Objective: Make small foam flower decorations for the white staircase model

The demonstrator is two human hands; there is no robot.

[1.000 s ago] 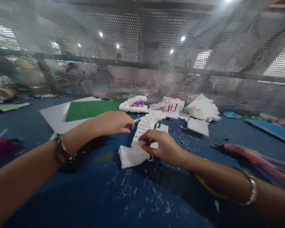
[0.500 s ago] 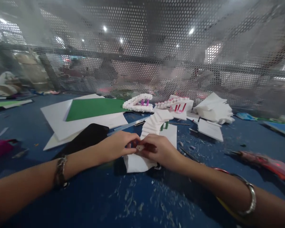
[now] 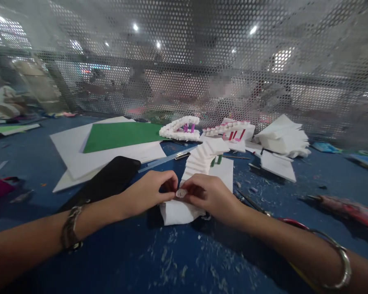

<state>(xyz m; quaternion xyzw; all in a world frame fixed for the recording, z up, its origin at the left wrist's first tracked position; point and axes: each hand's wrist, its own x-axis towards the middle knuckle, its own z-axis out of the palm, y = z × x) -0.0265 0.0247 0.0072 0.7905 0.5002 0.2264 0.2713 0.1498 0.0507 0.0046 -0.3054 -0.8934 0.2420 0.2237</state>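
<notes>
Fingers (image 3: 171, 176) of left hand (image 3: 151, 188) and right hand (image 3: 216, 200) pinch small white piece (image 3: 180, 193), apparently unfixed; stepped model (image 3: 197, 160) looks mostly built.

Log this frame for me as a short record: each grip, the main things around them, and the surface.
Right grip: closed on a small white piece
Left grip: at that piece's edge; whether pinching it, unclear
Just beyond: white stepped model with green posts
Farther back: purple-post model; red-post model
Left side: black flat object; green sheet over white paper
Right side: pink-red tool, cut by frame edge
Surface: blue table with pale scraps
</notes>
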